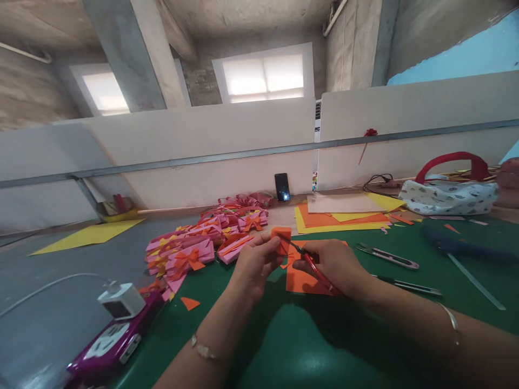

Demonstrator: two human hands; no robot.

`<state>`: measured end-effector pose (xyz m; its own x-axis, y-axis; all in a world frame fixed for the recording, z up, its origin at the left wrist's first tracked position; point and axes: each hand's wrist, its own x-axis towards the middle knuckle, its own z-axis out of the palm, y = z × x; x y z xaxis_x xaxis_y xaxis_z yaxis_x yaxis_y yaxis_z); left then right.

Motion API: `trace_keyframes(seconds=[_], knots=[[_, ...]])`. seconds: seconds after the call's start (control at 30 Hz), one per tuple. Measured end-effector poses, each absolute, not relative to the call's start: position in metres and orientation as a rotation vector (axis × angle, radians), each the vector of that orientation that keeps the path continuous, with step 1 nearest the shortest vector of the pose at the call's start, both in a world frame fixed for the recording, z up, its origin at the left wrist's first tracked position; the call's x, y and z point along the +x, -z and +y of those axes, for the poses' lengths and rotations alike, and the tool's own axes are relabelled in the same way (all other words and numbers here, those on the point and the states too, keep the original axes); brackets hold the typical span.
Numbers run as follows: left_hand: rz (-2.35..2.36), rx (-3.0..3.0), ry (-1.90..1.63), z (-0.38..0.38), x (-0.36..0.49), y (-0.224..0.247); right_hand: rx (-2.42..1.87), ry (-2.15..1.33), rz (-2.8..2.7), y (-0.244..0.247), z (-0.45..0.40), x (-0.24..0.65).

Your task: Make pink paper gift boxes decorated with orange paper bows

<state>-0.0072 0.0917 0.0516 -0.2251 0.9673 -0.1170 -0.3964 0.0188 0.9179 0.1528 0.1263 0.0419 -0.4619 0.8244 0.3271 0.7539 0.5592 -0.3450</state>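
Observation:
My left hand [259,262] pinches a small folded piece of orange paper [280,233] between thumb and fingers. Red-handled scissors [318,272] are in my right hand [334,266], their dark blades pointing left at the edge of that orange piece. Beneath my right hand a larger orange sheet [300,281] lies flat on the green mat [267,346]. Left of my hands sits a heap of folded pink paper pieces [203,248], some with orange bows. An orange scrap [190,303] rests on the mat near my left forearm.
Two cutter knives [391,257] [413,286] and a glue gun [458,243] with a glue stick lie at right. Behind are coloured sheets [344,224], a phone [282,187] against the wall and a patterned bag [448,195]. A purple power strip [113,346] is at left.

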Motion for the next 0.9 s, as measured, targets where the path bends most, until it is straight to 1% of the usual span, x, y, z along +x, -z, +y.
trace_keyframes(seconds=[0.37,0.7,0.9], knots=[[1.124,0.892,-1.478,0.091,-0.0052,-0.0493,-1.301,-0.157,-2.347,-0.0422,0.1261,0.1509],[1.234,1.018,-1.346,0.0915,-0.0011,-0.0476,-1.281,-0.228,-2.336,-0.0373,0.128,0.1504],[1.275,1.035,-1.38,0.087,0.0001,-0.0527,-1.267,-0.234,-2.342,-0.0397,0.1258,0.1507]])
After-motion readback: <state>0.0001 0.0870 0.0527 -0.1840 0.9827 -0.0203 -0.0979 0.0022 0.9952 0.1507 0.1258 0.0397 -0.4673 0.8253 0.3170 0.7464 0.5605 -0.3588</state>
